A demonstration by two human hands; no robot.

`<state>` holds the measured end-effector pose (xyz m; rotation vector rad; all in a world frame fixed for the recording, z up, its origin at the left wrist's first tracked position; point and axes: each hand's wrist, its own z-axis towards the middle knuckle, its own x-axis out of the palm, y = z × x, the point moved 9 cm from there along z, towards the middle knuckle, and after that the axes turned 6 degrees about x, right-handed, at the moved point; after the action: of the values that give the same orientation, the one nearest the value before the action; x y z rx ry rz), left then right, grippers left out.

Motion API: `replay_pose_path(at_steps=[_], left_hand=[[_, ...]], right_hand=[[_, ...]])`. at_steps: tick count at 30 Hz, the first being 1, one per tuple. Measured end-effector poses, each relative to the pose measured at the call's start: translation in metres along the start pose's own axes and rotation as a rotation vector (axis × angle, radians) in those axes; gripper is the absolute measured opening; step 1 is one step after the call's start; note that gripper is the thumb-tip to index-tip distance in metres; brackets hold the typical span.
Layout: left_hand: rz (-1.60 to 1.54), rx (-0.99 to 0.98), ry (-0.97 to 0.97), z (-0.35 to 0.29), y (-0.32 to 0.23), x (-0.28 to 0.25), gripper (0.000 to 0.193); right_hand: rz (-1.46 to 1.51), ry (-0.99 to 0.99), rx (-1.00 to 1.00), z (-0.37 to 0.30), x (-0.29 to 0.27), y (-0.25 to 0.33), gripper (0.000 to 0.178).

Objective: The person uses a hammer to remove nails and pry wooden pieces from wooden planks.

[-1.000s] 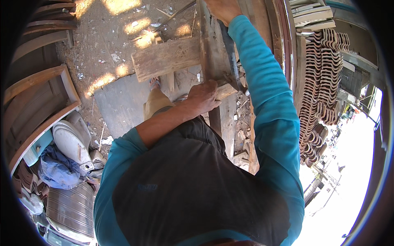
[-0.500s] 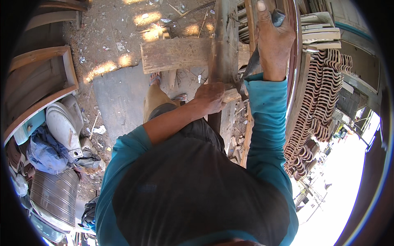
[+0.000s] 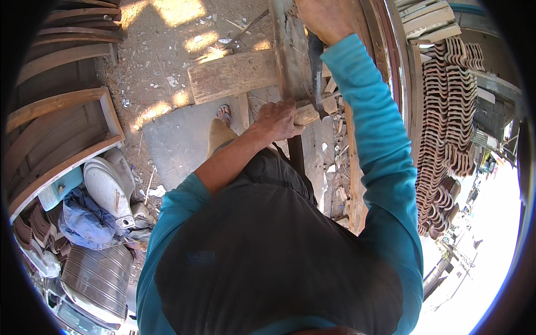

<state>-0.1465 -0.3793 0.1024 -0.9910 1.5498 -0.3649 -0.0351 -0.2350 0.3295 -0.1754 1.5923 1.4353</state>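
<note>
My left hand (image 3: 279,120) is closed around a small pale block of wood (image 3: 306,115), which it holds against the upright face of a long weathered beam (image 3: 291,61). My right hand (image 3: 328,18), cut off by the upper edge, grips a machete whose handle is out of sight. Its dark blade (image 3: 315,70) points down toward me, with the lower end at the wood piece, just right of my left fingers. Whether the edge is biting into the wood I cannot tell.
A broad plank (image 3: 234,75) lies crosswise left of the beam. Stacked curved roof tiles (image 3: 438,123) stand at the right. Wooden frames (image 3: 114,114), a blue plastic bundle (image 3: 86,218) and a ribbed dark container (image 3: 97,279) are at the left. Wood scraps litter the ground.
My right hand has swung left and farther away, bringing the machete blade down to the wood piece. The left hand keeps its hold. The whole view has shifted slightly.
</note>
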Motion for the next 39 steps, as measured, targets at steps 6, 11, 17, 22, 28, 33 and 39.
replay_pose_path(at_steps=[6, 11, 17, 22, 28, 33, 39], left_hand=[[0.021, -0.051, 0.027, 0.013, 0.010, -0.008, 0.068], [0.018, -0.033, 0.041, 0.013, 0.003, -0.004, 0.067], [-0.018, -0.031, 0.037, 0.007, 0.006, -0.007, 0.069], [-0.028, 0.006, 0.103, 0.014, 0.008, -0.007, 0.066], [-0.023, 0.012, 0.192, 0.027, 0.010, -0.010, 0.063], [0.076, 0.062, 0.218, 0.035, 0.005, -0.017, 0.070], [-0.379, 0.065, 0.393, 0.044, 0.016, -0.013, 0.083]], right_hand=[[0.421, -0.170, -0.172, -0.066, -0.054, -0.001, 0.039], [0.331, -0.215, -0.428, -0.034, -0.049, 0.034, 0.037], [0.626, -0.231, -0.065, -0.090, -0.085, -0.012, 0.040], [0.370, -0.092, 0.053, -0.072, -0.060, -0.018, 0.034], [0.690, -0.285, -0.175, -0.203, -0.118, -0.010, 0.031], [0.684, -0.509, -0.073, -0.259, -0.134, -0.027, 0.028], [0.695, -0.748, -0.147, -0.317, -0.140, -0.022, 0.020]])
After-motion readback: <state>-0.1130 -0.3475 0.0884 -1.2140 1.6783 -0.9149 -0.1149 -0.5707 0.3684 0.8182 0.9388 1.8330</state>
